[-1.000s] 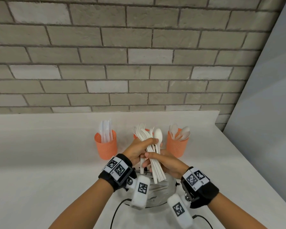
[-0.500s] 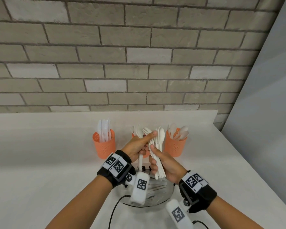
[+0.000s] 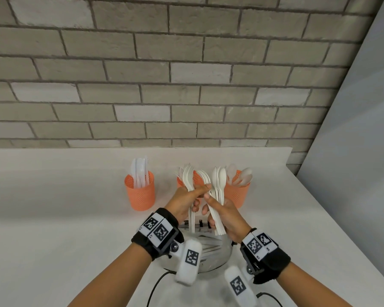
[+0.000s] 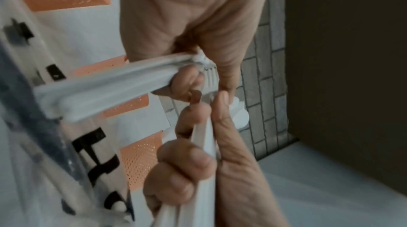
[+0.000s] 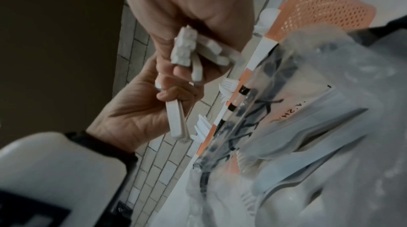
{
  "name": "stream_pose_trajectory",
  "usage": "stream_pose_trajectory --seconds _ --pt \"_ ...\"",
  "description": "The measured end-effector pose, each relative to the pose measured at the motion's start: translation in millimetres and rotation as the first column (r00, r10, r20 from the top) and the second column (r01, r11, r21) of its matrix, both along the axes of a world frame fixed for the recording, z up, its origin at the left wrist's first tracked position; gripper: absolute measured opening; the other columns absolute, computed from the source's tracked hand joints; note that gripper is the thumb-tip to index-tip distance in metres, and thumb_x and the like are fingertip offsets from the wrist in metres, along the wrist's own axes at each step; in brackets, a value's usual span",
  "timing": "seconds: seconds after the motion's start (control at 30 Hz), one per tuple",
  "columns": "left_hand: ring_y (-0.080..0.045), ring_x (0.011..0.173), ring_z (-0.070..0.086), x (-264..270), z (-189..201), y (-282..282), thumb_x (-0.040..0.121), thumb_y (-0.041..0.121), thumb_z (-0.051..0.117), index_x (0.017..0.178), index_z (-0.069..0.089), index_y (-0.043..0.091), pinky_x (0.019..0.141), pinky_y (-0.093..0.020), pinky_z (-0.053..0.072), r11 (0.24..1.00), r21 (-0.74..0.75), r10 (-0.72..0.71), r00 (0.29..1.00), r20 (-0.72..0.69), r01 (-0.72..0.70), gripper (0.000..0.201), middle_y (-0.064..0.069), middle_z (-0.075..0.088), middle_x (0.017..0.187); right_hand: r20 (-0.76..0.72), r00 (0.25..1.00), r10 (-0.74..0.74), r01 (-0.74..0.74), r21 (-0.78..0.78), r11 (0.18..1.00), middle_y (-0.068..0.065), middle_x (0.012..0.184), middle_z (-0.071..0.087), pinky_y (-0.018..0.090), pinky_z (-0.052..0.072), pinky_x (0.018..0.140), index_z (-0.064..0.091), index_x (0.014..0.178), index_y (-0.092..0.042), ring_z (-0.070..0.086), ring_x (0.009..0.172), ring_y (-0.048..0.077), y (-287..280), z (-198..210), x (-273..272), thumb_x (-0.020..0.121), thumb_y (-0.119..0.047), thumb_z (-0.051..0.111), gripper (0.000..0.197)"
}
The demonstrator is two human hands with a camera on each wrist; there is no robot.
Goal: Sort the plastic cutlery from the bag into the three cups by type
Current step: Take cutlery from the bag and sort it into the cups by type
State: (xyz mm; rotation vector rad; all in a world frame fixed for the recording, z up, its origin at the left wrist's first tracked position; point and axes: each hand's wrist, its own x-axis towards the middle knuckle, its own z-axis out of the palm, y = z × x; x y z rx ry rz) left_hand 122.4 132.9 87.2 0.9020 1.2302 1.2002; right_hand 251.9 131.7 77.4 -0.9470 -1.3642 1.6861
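Three orange mesh cups stand in a row: the left cup (image 3: 140, 192) holds knives, the middle cup (image 3: 183, 181), half hidden by my hands, holds forks, and the right cup (image 3: 238, 192) holds spoons. My left hand (image 3: 198, 192) pinches a few white forks (image 3: 190, 180) upright in front of the middle cup. My right hand (image 3: 210, 203) grips a bundle of white spoons and forks (image 3: 218, 185) just to the right. The clear printed bag (image 3: 211, 249) lies beneath both hands with more cutlery inside. The left wrist view shows the fork handles (image 4: 105, 91) under my thumb.
The white counter (image 3: 64, 218) meets a grey brick wall (image 3: 186, 85) behind the cups. A grey panel (image 3: 353, 173) closes off the right side along the counter's edge. Black cables (image 3: 157, 284) trail from the wrist cameras near the front.
The single bundle held by both hands has split. My left hand drew a few forks off to the left, and my right hand kept the remainder.
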Motion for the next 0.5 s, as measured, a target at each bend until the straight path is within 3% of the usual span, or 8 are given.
stream_pose_trajectory --seconds 0.13,0.27,0.4,0.5 --pt "-0.002 0.032 0.04 7 -1 -2 0.081 0.016 0.07 0.07 0.058 0.007 0.034 -0.014 0.03 0.989 0.102 0.121 0.987 -0.106 -0.11 0.019 0.005 0.052 0.044 0.006 0.999 -0.039 0.039 0.06 0.997 0.004 0.057 0.059 0.016 0.038 0.033 0.06 0.09 -0.011 0.048 0.034 0.004 -3 -2 -1 0.092 -0.012 0.054 0.006" --pt "0.001 0.033 0.046 9 -1 -2 0.082 0.01 0.068 0.081 0.062 0.005 0.035 -0.011 0.033 0.97 0.138 0.217 0.967 -0.13 -0.199 0.007 0.001 0.054 0.054 0.038 0.997 -0.067 0.065 0.053 0.996 0.007 0.063 0.059 0.017 0.04 0.035 0.06 0.095 -0.009 0.049 0.036 0.006 -2 -2 2 0.091 -0.021 0.055 0.013" --pt "-0.006 0.037 0.036 5 0 -1 0.086 0.014 0.063 0.092 0.058 0.005 0.034 -0.015 0.028 0.988 0.059 0.143 0.987 -0.068 -0.139 0.012 -0.001 0.044 0.053 -0.001 1.0 0.017 -0.017 -0.155 0.988 0.001 0.064 0.063 0.018 0.04 0.036 0.063 0.091 -0.014 0.05 0.04 0.008 -2 4 5 0.096 -0.044 0.039 0.039" --pt "-0.003 0.039 0.038 4 1 -1 0.09 0.015 0.059 0.106 0.057 0.004 0.035 -0.013 0.028 0.995 0.047 0.082 0.996 0.026 -0.083 0.02 0.0 0.05 0.058 -0.109 0.991 0.074 -0.103 -0.293 0.951 -0.004 0.054 0.053 0.016 0.035 0.035 0.061 0.095 -0.017 0.044 0.037 0.006 -2 8 6 0.096 -0.046 0.034 0.041"
